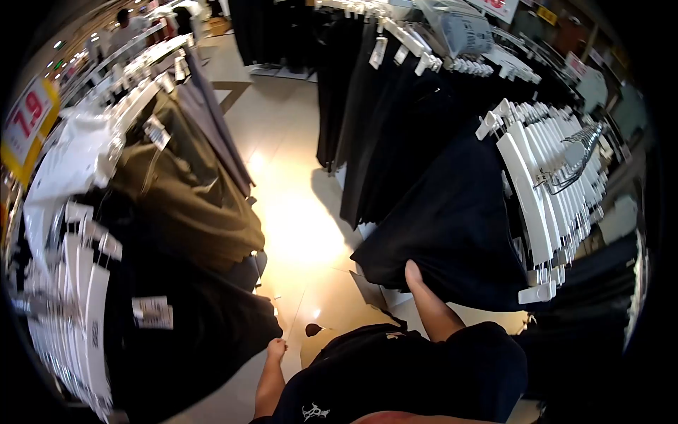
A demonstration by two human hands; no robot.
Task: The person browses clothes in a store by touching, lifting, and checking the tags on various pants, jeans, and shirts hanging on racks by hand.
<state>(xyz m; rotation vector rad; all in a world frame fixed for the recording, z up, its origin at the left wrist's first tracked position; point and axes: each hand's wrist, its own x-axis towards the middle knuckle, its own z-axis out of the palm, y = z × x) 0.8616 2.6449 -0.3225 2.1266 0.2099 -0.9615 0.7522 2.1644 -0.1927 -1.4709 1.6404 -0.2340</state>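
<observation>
Low at the centre left, my left hand (277,347) is closed at the lower corner of a black garment (205,339), which hangs from white hangers (88,311) and bears a white tag (152,312). On the right, my right hand (412,274) touches the lower edge of a dark navy garment (452,219); its fingers are mostly hidden by the cloth. That garment hangs from a dense row of white clip hangers (551,184).
An olive garment (183,184) hangs above the black one. Dark trousers (374,120) hang beyond the navy garment. Between the racks runs a bright tiled floor (289,205). A price sign (28,127) stands at left; a person (126,30) is far off at upper left.
</observation>
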